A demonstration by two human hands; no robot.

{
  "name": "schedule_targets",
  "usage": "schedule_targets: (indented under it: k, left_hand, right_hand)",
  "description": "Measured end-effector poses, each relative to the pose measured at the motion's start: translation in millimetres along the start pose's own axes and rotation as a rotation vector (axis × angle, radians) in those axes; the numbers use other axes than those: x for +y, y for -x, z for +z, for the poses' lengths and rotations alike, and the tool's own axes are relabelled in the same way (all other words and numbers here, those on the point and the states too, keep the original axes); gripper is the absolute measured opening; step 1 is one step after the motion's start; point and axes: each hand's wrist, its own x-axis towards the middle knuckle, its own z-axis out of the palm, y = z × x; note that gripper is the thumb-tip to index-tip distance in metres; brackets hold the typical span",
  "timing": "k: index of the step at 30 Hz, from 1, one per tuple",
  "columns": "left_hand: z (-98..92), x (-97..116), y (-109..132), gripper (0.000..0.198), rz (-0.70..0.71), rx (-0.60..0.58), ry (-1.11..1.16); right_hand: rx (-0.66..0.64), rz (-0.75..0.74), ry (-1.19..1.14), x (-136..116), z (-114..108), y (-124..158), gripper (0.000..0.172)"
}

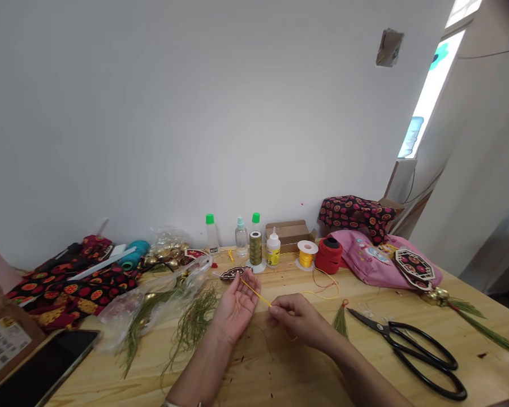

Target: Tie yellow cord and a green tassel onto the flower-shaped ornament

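Note:
My left hand [236, 308] lies palm up over the wooden table [305, 373], fingers loosely stretched, with a yellow cord [255, 291] running across its fingertips. My right hand [299, 321] pinches the other end of that cord between thumb and forefinger, just right of the left palm. A small dark patterned ornament [234, 273] lies on the table right behind the left fingertips. A spool of yellow cord [306, 254] and a red spool [329, 254] stand further back.
Black scissors [411, 345] lie at the right. Green tassel threads [193, 322] and a plastic bag [152, 299] sit left, with patterned fabric [72, 282], a phone [46, 367], glue bottles [273, 249], a cardboard box [289, 233] and a pink bag [373, 260].

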Motion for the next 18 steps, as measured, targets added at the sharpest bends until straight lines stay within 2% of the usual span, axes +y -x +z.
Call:
schedule_targets:
  k: [3,5,9,11,14,18]
  left_hand:
    - [0.3,-1.5,0.8,0.031,-0.006,-0.022,-0.003]
    - [3.3,-3.9,3.7,0.032,-0.006,-0.055,0.000]
    - [10.4,-6.2,12.4,0.036,-0.095,-0.184,0.038]
    - [11.9,-2.3,15.8,0.037,-0.123,-0.216,0.042]
    - [12.6,9.6,18.8,0.036,-0.098,-0.195,0.001]
    - [15.8,22.7,22.0,0.036,-0.074,-0.163,-0.078]
  right_hand:
    - [-0.008,0.045,-0.121,-0.1,-7.6,5.3,0.030]
    - [0.026,0.055,-0.080,-0.4,-8.3,7.1,0.030]
    - [0.075,-0.015,0.321,-8.8,-5.5,10.3,0.026]
    - [0.082,-0.083,0.496,-13.6,-12.7,16.8,0.024]
    - [0.169,-0.128,0.616,-12.5,-45.7,42.5,0.021]
    - [0.271,0.151,0.734,1.4,-110.2,95.5,0.020]
